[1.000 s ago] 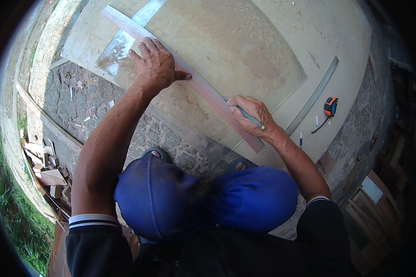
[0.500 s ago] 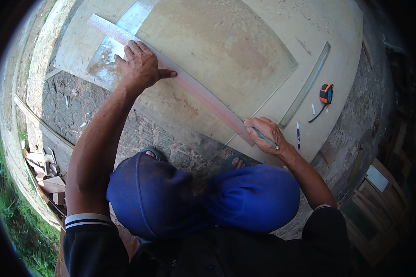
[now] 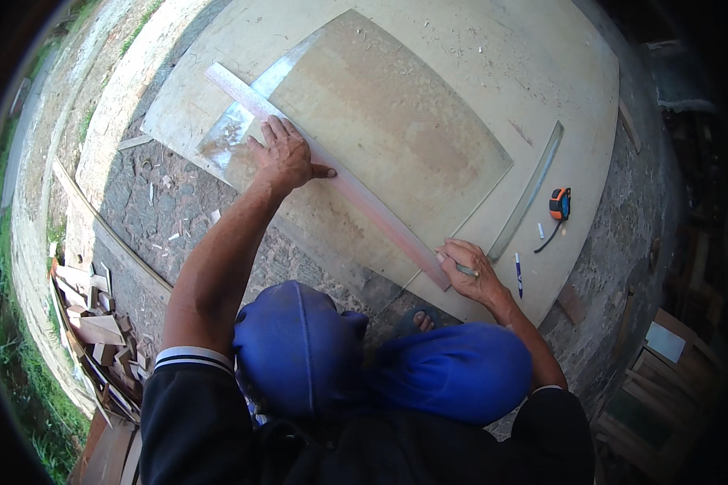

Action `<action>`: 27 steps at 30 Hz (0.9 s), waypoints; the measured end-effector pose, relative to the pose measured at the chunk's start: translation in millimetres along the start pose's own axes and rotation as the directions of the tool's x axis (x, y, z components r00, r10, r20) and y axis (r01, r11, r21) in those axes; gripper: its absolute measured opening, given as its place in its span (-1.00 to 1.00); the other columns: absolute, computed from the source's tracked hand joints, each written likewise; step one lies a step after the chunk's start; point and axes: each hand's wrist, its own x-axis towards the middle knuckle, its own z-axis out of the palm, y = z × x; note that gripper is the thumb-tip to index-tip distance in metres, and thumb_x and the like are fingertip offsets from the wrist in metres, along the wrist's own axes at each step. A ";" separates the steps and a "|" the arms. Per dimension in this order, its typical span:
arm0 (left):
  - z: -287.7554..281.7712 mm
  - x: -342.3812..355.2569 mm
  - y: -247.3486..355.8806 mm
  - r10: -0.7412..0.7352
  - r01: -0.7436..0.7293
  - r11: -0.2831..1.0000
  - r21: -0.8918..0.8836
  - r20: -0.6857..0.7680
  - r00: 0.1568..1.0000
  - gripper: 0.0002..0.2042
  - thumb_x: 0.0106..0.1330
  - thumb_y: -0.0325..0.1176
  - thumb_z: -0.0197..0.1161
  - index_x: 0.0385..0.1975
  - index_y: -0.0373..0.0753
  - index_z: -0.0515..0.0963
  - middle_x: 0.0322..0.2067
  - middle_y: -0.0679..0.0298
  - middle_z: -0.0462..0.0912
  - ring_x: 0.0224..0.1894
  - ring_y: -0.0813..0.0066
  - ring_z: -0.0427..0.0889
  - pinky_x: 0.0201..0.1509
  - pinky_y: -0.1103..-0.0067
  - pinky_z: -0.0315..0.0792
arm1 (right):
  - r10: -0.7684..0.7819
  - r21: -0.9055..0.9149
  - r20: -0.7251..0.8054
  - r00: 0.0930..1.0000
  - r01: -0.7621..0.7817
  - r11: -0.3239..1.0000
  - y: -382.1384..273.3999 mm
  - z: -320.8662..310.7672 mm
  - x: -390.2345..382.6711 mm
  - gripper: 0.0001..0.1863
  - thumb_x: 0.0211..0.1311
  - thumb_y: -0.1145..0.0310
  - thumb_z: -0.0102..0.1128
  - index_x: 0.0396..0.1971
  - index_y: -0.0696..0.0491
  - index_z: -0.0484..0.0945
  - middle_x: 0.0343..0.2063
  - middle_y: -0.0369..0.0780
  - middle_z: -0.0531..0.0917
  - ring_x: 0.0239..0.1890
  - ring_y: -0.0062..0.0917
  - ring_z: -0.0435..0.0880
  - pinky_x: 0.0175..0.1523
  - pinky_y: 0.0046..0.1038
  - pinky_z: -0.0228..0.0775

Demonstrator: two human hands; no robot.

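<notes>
Across a large glass sheet (image 3: 404, 105) lies a long, pale reddish straightedge (image 3: 364, 198), running from far left to near right. My left hand (image 3: 285, 155) presses down on it with fingers spread and thumb stretched along its near part. At the straightedge's near right end, my right hand (image 3: 471, 271) is closed round a grey-green, pen-shaped glass cutter (image 3: 466, 270) with a small brass-coloured end. Its tip is mostly hidden by the fingers, close to the straightedge's edge.
The glass rests on a pale board (image 3: 574, 73). To the right lie a narrow glass strip (image 3: 534, 190), an orange and black tape measure (image 3: 559, 204) and a blue-and-white marker (image 3: 518, 275). Wood offcuts (image 3: 101, 330) are heaped at the left. My sandalled foot (image 3: 417, 321) stands by the board's near edge.
The view has shifted, so the board sits lower and further right. My right hand has slid slightly toward the straightedge's near end, the cutter turning a little. My left hand keeps its place.
</notes>
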 end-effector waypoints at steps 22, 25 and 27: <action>143.2 -112.4 -67.0 -0.570 -0.102 0.119 -0.988 -0.152 0.807 -0.42 0.39 -0.15 0.34 0.27 -0.37 0.34 0.05 0.02 0.49 -0.02 0.28 0.57 -0.04 0.36 0.56 | 0.364 -0.309 -0.229 0.903 -0.422 0.852 17.6 9.3 19.0 -0.57 0.37 0.26 0.22 0.07 0.22 0.37 -0.06 0.07 0.47 -0.06 0.02 0.57 0.05 -0.06 0.41; 147.6 -122.1 -61.6 -0.381 -0.002 -0.244 -0.970 0.093 0.920 -0.56 0.44 -0.10 0.30 0.06 -0.34 0.41 -0.23 0.24 0.54 -0.33 0.56 0.53 -0.37 0.58 0.49 | 0.460 -0.266 -0.278 0.843 -0.527 0.807 30.7 -1.4 29.4 -0.57 0.29 0.40 0.27 0.08 0.23 0.39 -0.05 0.11 0.48 -0.01 0.05 0.56 0.10 -0.07 0.42; 153.2 -123.9 -58.8 -0.239 0.045 -0.409 -0.911 0.155 0.959 -0.71 0.46 -0.12 0.28 -0.17 -0.23 0.47 -0.44 0.38 0.49 -0.50 0.62 0.45 -0.46 0.62 0.40 | 0.431 -0.302 -0.357 0.829 -0.539 0.787 43.2 -3.1 33.5 -0.60 0.33 0.35 0.25 0.03 0.24 0.39 -0.07 0.11 0.48 -0.03 0.04 0.58 0.07 -0.09 0.45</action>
